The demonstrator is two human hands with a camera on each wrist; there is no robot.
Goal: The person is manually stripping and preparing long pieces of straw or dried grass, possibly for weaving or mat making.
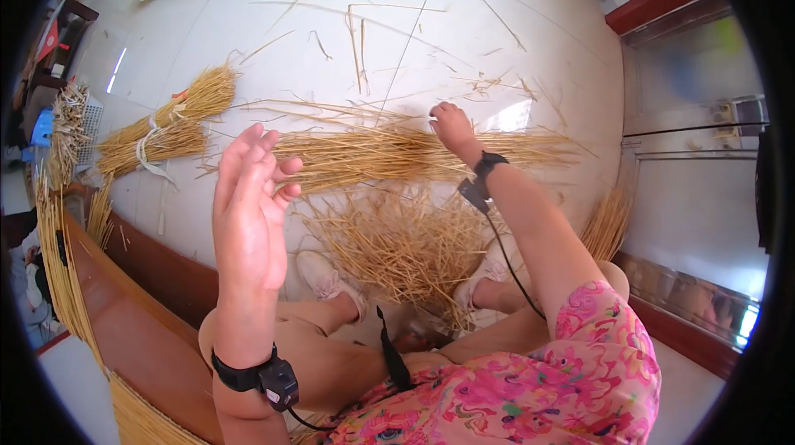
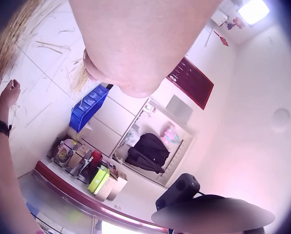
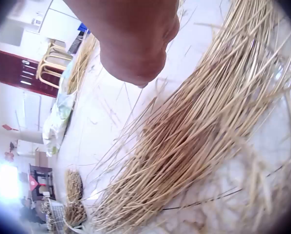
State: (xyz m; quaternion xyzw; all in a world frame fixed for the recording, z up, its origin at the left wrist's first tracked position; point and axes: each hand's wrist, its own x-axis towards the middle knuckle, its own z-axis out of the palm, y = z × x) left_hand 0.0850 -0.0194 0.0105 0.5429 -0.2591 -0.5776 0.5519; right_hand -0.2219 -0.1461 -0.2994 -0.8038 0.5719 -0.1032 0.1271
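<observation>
Head view: left hand [image 1: 252, 205] at 9 o'clock, raised, fingers apart, holding nothing. Tangled pile [image 1: 393, 234] near 6, between shoes [image 1: 325, 275]. Straw [image 1: 352, 155] at 12, thin stiff stalks. Right hand [image 1: 454, 129] at 1, by straw's far edge; can't tell grip. Tile [image 1: 546, 43] beyond gives room. Left wrist alone shows dark jacket [image 2: 148, 151].

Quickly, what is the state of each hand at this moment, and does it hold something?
Left hand: open, raised, holding nothing.
Right hand: open, fingers loosely bent near the straw stalks, with nothing visible in it.
</observation>
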